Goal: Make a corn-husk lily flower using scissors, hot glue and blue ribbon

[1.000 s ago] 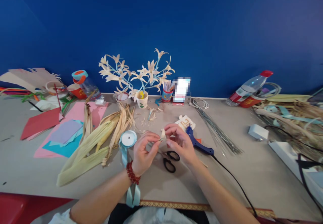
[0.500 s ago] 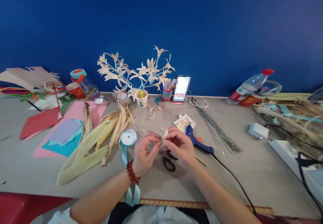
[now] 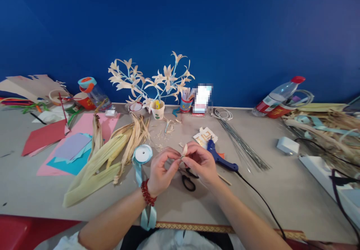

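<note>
A small pale husk piece [image 3: 185,149] stands up between my fingertips. My left hand [image 3: 165,168], with a red bead bracelet on the wrist, pinches its lower end. My right hand [image 3: 200,163] pinches the same piece from the right, its fingertips almost touching the left ones. Black-handled scissors [image 3: 188,183] lie beneath the hands, partly hidden. Left of my left hand is a light blue ribbon roll [image 3: 143,153], its tail hanging over the table edge. A blue glue gun [image 3: 222,159] rests beside my right hand.
Husk flowers [image 3: 168,75] stand in a paper cup [image 3: 158,111] at the back. Corn husks [image 3: 112,148] and coloured paper [image 3: 71,146] lie left. Wires [image 3: 244,146], a white adapter [image 3: 288,145], a power strip [image 3: 317,171] and a tilted bottle [image 3: 277,96] are right.
The husk piece between my fingertips has tilted slightly more upright. Both hands have hardly moved and keep their pinch.
</note>
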A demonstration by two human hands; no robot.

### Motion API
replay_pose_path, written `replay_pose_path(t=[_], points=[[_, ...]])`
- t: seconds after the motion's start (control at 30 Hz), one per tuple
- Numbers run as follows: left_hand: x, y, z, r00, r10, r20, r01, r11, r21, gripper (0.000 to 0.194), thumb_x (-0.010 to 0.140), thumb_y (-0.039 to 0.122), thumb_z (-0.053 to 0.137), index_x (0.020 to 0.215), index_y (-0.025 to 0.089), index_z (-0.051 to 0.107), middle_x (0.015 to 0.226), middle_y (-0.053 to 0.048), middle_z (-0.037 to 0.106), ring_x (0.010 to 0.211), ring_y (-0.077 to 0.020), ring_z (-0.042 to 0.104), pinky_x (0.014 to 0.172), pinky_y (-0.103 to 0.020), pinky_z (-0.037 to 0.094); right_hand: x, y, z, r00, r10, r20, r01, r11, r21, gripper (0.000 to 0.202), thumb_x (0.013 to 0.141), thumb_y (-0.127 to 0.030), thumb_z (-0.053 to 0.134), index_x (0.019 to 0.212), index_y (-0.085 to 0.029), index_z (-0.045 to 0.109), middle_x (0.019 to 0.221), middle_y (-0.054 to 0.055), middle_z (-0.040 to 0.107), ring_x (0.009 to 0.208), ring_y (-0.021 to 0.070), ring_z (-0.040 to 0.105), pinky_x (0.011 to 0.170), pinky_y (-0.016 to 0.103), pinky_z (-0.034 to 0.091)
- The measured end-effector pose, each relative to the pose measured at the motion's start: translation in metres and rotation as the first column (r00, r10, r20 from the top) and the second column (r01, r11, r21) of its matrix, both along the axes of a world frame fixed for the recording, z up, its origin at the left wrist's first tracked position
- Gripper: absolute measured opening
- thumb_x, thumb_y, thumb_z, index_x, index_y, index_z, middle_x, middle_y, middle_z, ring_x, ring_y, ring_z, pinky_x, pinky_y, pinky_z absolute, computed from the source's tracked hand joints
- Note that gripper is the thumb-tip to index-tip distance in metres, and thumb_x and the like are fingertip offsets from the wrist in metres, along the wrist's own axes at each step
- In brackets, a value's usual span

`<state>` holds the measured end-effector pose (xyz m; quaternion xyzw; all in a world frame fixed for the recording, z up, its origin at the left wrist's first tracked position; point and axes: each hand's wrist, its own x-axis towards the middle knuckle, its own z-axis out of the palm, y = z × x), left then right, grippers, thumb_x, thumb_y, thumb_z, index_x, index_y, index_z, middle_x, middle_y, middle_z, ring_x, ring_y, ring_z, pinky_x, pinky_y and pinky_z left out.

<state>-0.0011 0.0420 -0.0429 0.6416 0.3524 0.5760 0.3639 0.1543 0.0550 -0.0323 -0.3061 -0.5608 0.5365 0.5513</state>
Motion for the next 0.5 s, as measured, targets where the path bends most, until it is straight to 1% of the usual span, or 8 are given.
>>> replay_pose_path(t=[0.3, 0.37, 0.43, 0.5], points=[[0.0009, -0.0001, 0.0006, 0.999, -0.027, 0.028, 0.028, 0.999, -0.035, 0.005, 0.085, 0.017, 0.059, 0.081, 0.018, 0.063, 0.08, -0.005, 0.064, 0.078, -0.0178, 0.06, 0.073, -0.031, 0.047, 0.0033, 0.0019, 0.0038, 0.999, 0.03, 0.018, -0.03, 0.999, 0.041, 0.004, 0.081, -0.022, 0.069, 0.085, -0.023, 0.069, 0.088, 0.003, 0.056, 0.072, 0.014, 0.054, 0.058, 0.024, 0.044], [0.0011, -0.0008, -0.0003, 0.999, -0.023, 0.045, 0.026, 0.997, -0.069, 0.005, 0.085, 0.019, 0.06, 0.082, 0.018, 0.063, 0.081, -0.006, 0.064, 0.079, -0.0179, 0.06, 0.074, -0.031, 0.047, 0.004, 0.0029, 0.0047, 0.999, 0.034, 0.043, -0.035, 0.998, 0.043, 0.004, 0.081, -0.023, 0.07, 0.085, -0.022, 0.068, 0.089, 0.004, 0.056, 0.075, 0.0149, 0.054, 0.061, 0.025, 0.045], [0.001, -0.0005, -0.0009, 0.997, -0.016, 0.081, 0.026, 0.992, -0.124, 0.006, 0.085, 0.022, 0.06, 0.082, 0.018, 0.064, 0.081, -0.006, 0.064, 0.079, -0.0179, 0.06, 0.074, -0.03, 0.047, 0.0051, 0.0045, 0.0046, 0.997, 0.041, 0.065, -0.043, 0.999, 0.027, 0.01, 0.079, -0.026, 0.071, 0.088, -0.022, 0.068, 0.09, 0.004, 0.056, 0.073, 0.0145, 0.054, 0.061, 0.026, 0.045], [0.0002, 0.0018, -0.0013, 0.99, 0.02, 0.141, 0.008, 0.981, -0.193, 0.008, 0.085, 0.025, 0.061, 0.081, 0.018, 0.063, 0.082, -0.005, 0.065, 0.079, -0.0174, 0.061, 0.075, -0.029, 0.047, 0.0064, 0.0069, 0.0039, 0.996, 0.03, 0.084, -0.029, 1.0, -0.007, 0.018, 0.078, -0.03, 0.072, 0.094, -0.022, 0.067, 0.092, 0.004, 0.057, 0.069, 0.0134, 0.053, 0.058, 0.025, 0.045]])
